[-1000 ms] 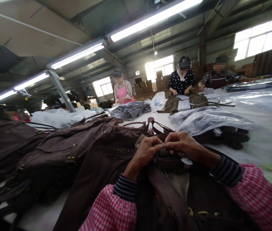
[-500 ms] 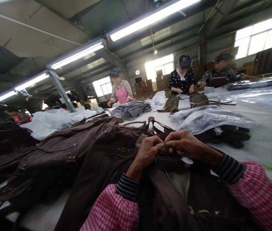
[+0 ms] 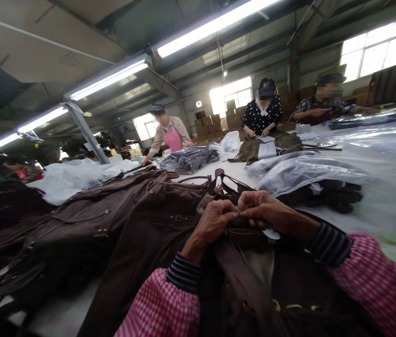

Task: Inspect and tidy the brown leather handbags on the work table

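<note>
My left hand [image 3: 212,224] and my right hand [image 3: 270,211] meet fingertip to fingertip over a dark brown leather bag [image 3: 247,276] that lies right in front of me. Both hands are closed in a pinch on something small at the bag's top, too small to name. The bag's brown straps [image 3: 224,182] loop up just beyond my fingers. My sleeves are pink checked with striped cuffs. A heap of the same brown bags [image 3: 113,220] spreads to the left of my hands.
Bags in clear plastic wrap [image 3: 303,173] lie to the right on the white table [image 3: 387,206]. White plastic bags [image 3: 75,175] are piled at the left. Across the table three people work, with an olive bag [image 3: 254,150] before one of them. Cardboard boxes [image 3: 215,124] stand behind.
My hands stay pinched together at the same spot. The person in the pink apron has leaned forward and stretched an arm toward the table.
</note>
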`<state>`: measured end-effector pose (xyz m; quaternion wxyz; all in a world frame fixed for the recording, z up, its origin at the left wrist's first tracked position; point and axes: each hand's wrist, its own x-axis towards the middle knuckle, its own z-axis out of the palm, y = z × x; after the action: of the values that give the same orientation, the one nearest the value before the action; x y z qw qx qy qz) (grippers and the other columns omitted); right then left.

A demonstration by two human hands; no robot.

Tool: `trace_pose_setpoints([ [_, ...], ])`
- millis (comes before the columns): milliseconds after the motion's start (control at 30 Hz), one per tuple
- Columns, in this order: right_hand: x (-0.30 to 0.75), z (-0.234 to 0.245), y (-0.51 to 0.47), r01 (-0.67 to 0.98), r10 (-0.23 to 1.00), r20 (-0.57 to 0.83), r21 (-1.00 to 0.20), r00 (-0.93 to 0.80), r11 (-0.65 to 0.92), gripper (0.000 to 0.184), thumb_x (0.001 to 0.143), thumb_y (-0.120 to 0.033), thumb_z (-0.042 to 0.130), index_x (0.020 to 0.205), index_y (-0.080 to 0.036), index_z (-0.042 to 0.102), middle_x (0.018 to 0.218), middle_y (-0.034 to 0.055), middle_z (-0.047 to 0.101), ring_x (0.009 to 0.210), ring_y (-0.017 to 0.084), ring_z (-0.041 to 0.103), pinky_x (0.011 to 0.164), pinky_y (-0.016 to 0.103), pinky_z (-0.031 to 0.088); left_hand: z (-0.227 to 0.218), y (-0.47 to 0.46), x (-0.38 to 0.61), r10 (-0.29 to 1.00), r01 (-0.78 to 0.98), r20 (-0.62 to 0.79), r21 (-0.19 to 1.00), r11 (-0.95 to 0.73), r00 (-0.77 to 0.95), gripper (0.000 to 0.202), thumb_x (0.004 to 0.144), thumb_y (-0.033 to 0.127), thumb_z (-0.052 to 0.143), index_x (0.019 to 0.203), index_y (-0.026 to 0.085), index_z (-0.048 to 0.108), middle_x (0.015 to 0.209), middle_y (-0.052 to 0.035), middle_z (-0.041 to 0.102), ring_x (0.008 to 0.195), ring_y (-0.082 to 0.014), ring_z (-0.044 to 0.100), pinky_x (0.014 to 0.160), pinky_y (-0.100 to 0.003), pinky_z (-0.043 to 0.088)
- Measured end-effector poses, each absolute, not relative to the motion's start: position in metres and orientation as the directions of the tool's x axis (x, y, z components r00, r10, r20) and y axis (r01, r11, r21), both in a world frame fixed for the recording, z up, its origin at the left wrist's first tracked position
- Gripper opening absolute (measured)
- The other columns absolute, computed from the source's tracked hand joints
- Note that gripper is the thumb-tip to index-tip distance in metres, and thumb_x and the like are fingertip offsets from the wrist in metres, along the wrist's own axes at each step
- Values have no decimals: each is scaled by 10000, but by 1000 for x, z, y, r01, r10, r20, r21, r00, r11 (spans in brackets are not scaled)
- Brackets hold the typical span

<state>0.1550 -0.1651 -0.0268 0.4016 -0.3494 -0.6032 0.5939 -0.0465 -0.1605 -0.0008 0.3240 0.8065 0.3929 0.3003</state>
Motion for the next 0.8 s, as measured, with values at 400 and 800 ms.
trace_pose_setpoints([
  [400,154,-32,-159,-131,935,81,-991,-346,38,268,706,-286,785,882,-189,609,591,-54,622,418,51,452,366,136,287,-6,-159,-44,828,437,318,730,-525,462,158,882,283,645,869,160,744,865,-25,722,836,-176,626,784,-281,451],
  [800,207,13,-191,410,810,169,-793,-562,450,379,769,-463,742,1010,-172,710,922,39,689,775,171,620,647,255,440,53,-233,-61,584,578,164,87,-811,795,358,935,30,445,1075,251,690,1077,-24,698,1028,-190,584,875,-330,414],
])
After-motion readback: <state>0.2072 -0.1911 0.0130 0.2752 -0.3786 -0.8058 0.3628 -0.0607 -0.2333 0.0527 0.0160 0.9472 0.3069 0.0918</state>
